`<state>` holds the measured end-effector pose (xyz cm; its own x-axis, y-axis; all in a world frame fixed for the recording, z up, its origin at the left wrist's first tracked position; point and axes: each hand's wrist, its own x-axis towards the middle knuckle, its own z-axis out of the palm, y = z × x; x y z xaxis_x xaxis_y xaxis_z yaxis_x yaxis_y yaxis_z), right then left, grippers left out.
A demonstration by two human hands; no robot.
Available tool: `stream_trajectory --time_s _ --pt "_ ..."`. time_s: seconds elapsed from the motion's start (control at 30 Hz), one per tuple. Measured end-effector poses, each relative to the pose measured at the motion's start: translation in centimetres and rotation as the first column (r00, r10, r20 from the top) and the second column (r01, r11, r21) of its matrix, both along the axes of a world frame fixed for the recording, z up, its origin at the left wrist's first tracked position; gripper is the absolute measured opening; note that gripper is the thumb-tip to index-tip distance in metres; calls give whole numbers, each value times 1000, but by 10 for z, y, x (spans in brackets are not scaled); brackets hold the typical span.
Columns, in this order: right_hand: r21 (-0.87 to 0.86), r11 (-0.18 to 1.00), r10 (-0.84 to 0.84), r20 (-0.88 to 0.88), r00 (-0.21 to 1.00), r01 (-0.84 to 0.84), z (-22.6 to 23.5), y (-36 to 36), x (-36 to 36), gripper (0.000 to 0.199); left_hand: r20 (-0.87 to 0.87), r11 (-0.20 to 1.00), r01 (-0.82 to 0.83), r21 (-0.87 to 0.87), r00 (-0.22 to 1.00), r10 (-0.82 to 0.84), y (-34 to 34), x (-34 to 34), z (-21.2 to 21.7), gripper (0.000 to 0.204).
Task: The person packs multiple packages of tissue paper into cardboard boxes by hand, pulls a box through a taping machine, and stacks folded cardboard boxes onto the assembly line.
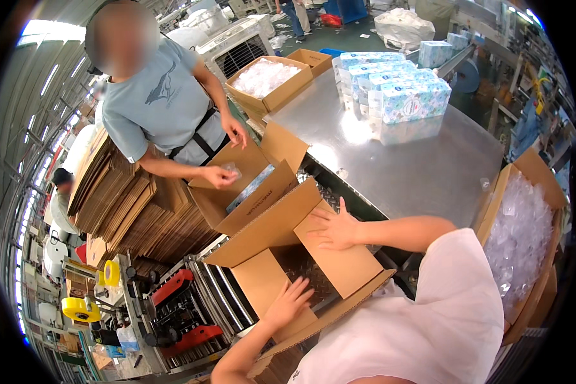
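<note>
Pale cloth of my shirt (422, 313) fills the foreground, and just beyond it sits the open cardboard carton (272, 227) I am working on, directly in front of me at the roller conveyor (237, 291). I judge the step in hand to be folding in its short flaps: the left flap (256, 278) and the right flap (353, 264) both lean inward, with a dark gap between them, while the long flaps stand outward. The next move probably calls for holding both short flaps down evenly, then bringing the long ones over. My left forearm rises from the lower edge, and my left hand (288, 303) lies palm down at its flap, fingers spread and reaching over the gap. My right arm comes in from the right, elbow bent; the right hand (334, 229) is spread flat on the other flap, thumb out. Both hands are wide open, pressing rather than gripping. To my right stands a box of clear plastic pieces (521, 227). Past my carton is a second carton (253, 198), where a co-worker's hand (219, 176) holds something clear. Beyond, the metal table (429, 169) carries blue-and-white printed packs (416, 101); a white sack (403, 27) rests on the floor farther off.
</note>
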<state>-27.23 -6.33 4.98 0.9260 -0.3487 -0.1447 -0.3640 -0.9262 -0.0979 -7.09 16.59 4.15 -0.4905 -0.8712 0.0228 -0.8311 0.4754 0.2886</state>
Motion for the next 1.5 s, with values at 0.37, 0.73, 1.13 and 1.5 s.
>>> stream_trajectory --time_s 0.37,0.73,1.13,1.5 --pt "170 975 157 -62 986 -145 41 -20 34 37 -596 566 -251 785 -58 801 152 56 -7 46" --pt "48 994 64 426 903 -93 71 48 49 56 29 -63 -344 937 -103 994 84 67 35 66" --pt "657 624 -698 227 679 423 -65 -58 -87 55 -475 272 -480 834 -374 797 29 58 -67 41" --pt "947 -314 -899 -273 343 -69 -151 -14 1 80 -536 381 -381 842 -522 663 119 35 157 50"
